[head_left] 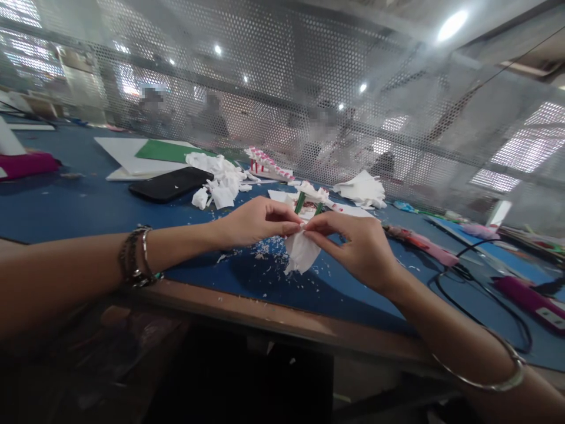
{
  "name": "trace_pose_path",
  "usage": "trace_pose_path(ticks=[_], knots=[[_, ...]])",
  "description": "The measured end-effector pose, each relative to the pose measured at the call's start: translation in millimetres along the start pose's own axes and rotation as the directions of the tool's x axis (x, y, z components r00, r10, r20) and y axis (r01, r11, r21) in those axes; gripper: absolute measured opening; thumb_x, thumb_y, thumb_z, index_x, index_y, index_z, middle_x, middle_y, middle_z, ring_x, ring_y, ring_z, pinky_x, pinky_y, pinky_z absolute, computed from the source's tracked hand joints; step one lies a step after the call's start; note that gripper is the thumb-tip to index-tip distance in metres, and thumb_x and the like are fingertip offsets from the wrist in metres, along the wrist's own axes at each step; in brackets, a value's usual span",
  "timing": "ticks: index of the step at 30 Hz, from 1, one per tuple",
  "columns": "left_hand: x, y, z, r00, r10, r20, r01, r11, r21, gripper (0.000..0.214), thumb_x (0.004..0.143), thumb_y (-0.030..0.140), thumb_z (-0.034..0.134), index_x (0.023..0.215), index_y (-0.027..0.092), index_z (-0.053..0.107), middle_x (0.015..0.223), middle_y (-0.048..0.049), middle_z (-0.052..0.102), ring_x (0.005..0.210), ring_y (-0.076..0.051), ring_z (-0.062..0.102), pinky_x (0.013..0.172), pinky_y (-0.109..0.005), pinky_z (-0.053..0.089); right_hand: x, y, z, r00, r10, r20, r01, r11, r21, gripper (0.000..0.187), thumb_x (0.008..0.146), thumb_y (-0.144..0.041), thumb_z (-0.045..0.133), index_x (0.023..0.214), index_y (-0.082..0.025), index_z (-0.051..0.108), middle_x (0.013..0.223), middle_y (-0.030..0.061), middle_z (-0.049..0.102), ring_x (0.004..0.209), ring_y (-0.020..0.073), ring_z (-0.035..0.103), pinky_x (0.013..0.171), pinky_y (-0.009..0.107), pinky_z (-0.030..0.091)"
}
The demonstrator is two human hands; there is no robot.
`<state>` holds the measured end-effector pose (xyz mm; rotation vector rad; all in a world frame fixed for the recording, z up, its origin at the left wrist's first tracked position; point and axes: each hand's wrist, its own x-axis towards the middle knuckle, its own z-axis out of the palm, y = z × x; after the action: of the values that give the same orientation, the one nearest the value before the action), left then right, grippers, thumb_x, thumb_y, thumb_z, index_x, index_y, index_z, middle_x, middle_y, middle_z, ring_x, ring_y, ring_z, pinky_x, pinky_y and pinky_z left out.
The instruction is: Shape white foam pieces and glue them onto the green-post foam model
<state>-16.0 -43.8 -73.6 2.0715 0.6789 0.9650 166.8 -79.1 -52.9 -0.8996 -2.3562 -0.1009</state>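
My left hand (256,221) and my right hand (357,247) meet above the blue table top (88,206) and pinch the same piece of white paper (301,252), which hangs down between the fingertips. Two green sticks with white paper tops (309,200) rise just behind my fingers; whether a hand holds them I cannot tell. Small white scraps (265,250) lie scattered on the table under my hands. Bracelets circle my left wrist and a thin bangle sits on my right forearm.
A black phone (170,184) lies at the left beside a heap of white paper pieces (218,176). White and green sheets (145,154) sit farther back. Black cable (481,294) and a pink tool (529,300) lie at the right. A perforated screen (309,88) closes the table's far side.
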Motion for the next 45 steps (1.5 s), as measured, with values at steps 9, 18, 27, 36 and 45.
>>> trace_pose_path(ticks=[9,18,27,36,45], knots=[[-2.2,-1.2,3.0,0.994,0.069,-0.082,-0.06,0.993,0.105,0.017,0.071,0.027,0.054,0.077,0.012,0.062,0.068,-0.0019,0.063,0.062,-0.009,0.055,0.058,-0.019,0.043,3.0,1.1,8.1,0.995,0.098,0.006,-0.098,0.985,0.145,0.006,0.075,-0.021,0.048,0.076,-0.016,0.052,0.064,-0.0017,0.056,0.058,0.0064,0.049,0.054,0.018,0.04],[-2.0,-2.2,4.7,0.995,0.065,-0.079,-0.06,0.996,0.06,0.017,0.071,0.026,0.053,0.076,0.012,0.061,0.066,-0.0015,0.063,0.059,-0.008,0.054,0.056,-0.019,0.043,3.2,1.9,12.6,0.989,0.141,-0.051,-0.13,0.977,0.17,0.008,0.073,-0.024,0.05,0.073,-0.016,0.051,0.058,-0.0033,0.052,0.052,0.0052,0.046,0.052,0.018,0.039],[-4.0,3.6,8.9,0.995,0.043,-0.086,-0.044,0.999,-0.017,0.017,0.069,0.028,0.057,0.075,0.013,0.062,0.067,-0.0006,0.063,0.06,-0.008,0.055,0.058,-0.018,0.044,3.2,-2.7,12.5,0.987,0.135,-0.087,-0.119,0.979,0.168,0.007,0.071,-0.023,0.052,0.07,-0.016,0.05,0.057,-0.0037,0.053,0.051,0.005,0.047,0.05,0.017,0.04],[-4.9,3.7,6.5,0.99,0.079,-0.119,-0.074,0.996,0.044,0.019,0.07,0.027,0.057,0.081,0.013,0.062,0.073,-0.0027,0.064,0.065,-0.009,0.056,0.058,-0.018,0.045,2.9,-2.2,10.7,0.976,0.19,-0.104,-0.149,0.938,0.313,0.007,0.071,-0.024,0.053,0.073,-0.018,0.052,0.059,-0.0036,0.055,0.052,0.0051,0.049,0.047,0.018,0.038],[-5.7,5.0,5.1,0.991,0.093,-0.096,-0.091,0.995,0.031,0.016,0.069,0.026,0.057,0.077,0.014,0.064,0.069,-0.0008,0.063,0.061,-0.008,0.054,0.058,-0.018,0.044,4.1,-1.9,6.5,0.972,0.231,-0.042,-0.189,0.876,0.444,0.007,0.07,-0.022,0.054,0.069,-0.017,0.051,0.058,-0.0045,0.052,0.048,0.0032,0.044,0.042,0.017,0.033]])
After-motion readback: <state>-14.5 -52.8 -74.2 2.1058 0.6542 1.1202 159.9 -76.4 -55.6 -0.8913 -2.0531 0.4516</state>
